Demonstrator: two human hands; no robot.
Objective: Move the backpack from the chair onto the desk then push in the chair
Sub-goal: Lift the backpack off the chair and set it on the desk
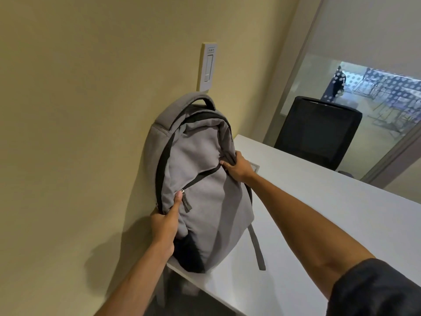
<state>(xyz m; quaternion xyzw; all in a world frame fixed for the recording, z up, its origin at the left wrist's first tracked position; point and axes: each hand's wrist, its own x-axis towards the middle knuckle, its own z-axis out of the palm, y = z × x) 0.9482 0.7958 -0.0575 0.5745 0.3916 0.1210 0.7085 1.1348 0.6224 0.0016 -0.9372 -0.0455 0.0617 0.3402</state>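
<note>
A grey backpack (200, 179) with black zips stands upright on the left end of the white desk (330, 213), leaning against the yellow wall. My left hand (167, 221) grips its lower left side, thumb up beside the zip pull. My right hand (238, 167) holds the fabric on its right side, near the diagonal zip. A black mesh chair (316, 135) stands behind the far side of the desk, only its backrest showing.
A white wall switch plate (208, 67) sits just above the backpack's top handle. A loose grey strap (257, 247) lies on the desk. Behind the chair is a glass wall (364, 53) with a person far off beyond it.
</note>
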